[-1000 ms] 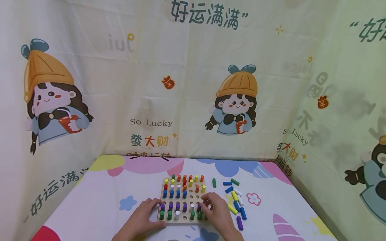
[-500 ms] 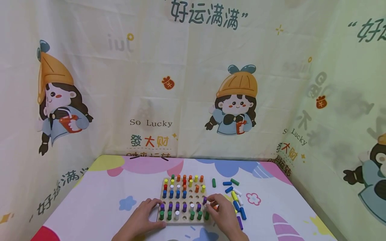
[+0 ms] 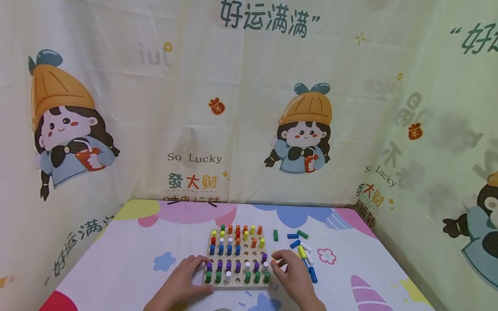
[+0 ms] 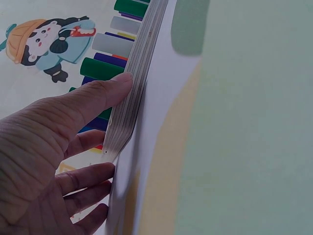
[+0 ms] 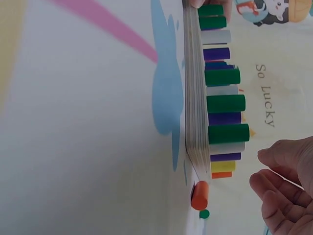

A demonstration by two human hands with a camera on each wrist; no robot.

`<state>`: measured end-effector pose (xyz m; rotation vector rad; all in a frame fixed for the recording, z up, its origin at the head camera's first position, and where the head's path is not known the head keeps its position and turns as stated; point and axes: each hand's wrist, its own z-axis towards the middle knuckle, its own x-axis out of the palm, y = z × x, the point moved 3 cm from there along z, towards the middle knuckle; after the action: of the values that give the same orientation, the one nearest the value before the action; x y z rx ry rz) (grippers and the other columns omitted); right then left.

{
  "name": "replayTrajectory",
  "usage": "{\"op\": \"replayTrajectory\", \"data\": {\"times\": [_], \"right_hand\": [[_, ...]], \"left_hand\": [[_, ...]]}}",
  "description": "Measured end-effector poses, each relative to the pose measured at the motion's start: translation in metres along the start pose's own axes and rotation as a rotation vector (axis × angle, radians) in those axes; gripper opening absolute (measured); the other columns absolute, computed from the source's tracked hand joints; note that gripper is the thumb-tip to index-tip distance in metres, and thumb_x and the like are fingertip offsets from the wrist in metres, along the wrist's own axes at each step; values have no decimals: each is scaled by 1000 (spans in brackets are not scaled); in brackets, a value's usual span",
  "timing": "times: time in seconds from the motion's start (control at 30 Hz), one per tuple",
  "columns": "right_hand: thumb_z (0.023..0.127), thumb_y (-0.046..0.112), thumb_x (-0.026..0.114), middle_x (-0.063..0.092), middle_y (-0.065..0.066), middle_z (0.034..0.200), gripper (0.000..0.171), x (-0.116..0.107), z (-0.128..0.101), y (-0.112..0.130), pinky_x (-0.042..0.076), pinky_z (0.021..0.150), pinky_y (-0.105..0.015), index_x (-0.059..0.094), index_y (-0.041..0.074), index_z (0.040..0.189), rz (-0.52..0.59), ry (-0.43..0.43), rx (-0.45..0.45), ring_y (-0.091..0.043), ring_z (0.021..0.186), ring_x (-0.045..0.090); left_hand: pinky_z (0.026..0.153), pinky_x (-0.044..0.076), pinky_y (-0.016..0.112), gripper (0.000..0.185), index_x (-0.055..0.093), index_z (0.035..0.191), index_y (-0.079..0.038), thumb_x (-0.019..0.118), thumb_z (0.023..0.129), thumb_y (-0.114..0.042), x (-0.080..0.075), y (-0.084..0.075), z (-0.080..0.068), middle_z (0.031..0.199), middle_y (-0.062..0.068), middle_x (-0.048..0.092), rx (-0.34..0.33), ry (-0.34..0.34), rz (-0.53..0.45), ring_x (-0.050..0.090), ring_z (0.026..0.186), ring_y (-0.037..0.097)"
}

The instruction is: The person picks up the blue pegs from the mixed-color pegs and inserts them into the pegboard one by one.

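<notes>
A wooden pegboard (image 3: 235, 286) stands on the table, with rows of coloured pegs upright in its holes. My left hand (image 3: 186, 276) grips its near left corner; in the left wrist view the thumb (image 4: 100, 98) presses on the layered edge of the board. My right hand (image 3: 291, 274) is just off the board's right side, beside a purple peg (image 3: 264, 258) and a white peg (image 3: 266, 266) in the end column. In the right wrist view, its thumb and fingers are apart with nothing between them. An orange peg (image 5: 200, 196) is on the table by the board.
Loose pegs are scattered right of the board, among them a green peg (image 3: 276, 235), a yellow peg (image 3: 302, 252) and a blue peg (image 3: 313, 274). A printed cloth (image 3: 249, 129) hangs behind and on both sides of the table (image 3: 116, 259).
My right hand has drawn back to the right from over the board, uncovering the purple, white and green pegs at its right end. The left hand has stayed in place.
</notes>
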<state>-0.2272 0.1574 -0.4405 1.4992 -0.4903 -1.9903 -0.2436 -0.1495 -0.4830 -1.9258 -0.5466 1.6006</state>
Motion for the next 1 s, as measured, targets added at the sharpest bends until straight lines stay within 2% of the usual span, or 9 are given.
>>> {"op": "replayTrajectory", "data": {"times": [0.27, 0.57, 0.8, 1.0], "right_hand": [[89, 18, 80, 69, 1, 96, 16, -4, 0, -6, 51, 63, -23, 71, 10, 101, -12, -4, 40, -9, 77, 58], [88, 10, 81, 69, -1, 99, 19, -10, 2, -14, 51, 62, -20, 71, 8, 104, -24, 26, 95, -11, 76, 57], [86, 9, 82, 69, -1, 96, 19, -18, -3, -18, 50, 59, -20, 71, 9, 101, -70, -29, 61, -8, 72, 56], [86, 11, 82, 69, 0, 94, 19, -25, -4, -26, 47, 58, -20, 72, 8, 101, -88, -43, 91, -8, 70, 54]], "left_hand": [[96, 50, 67, 74, 65, 121, -24, 94, 60, -54, 0, 0, 1, 117, 5, 60, 1, -3, -3, 55, 105, 28], [96, 51, 65, 70, 65, 122, -22, 93, 65, -51, 0, -1, -1, 116, 5, 60, 36, -11, 13, 55, 105, 28], [97, 50, 65, 69, 65, 123, -19, 92, 68, -50, -1, 0, -2, 115, 6, 60, 62, -22, 13, 55, 104, 27], [97, 50, 65, 69, 64, 123, -19, 92, 68, -50, -1, -1, -2, 116, 6, 60, 64, -22, 13, 55, 105, 28]]}}
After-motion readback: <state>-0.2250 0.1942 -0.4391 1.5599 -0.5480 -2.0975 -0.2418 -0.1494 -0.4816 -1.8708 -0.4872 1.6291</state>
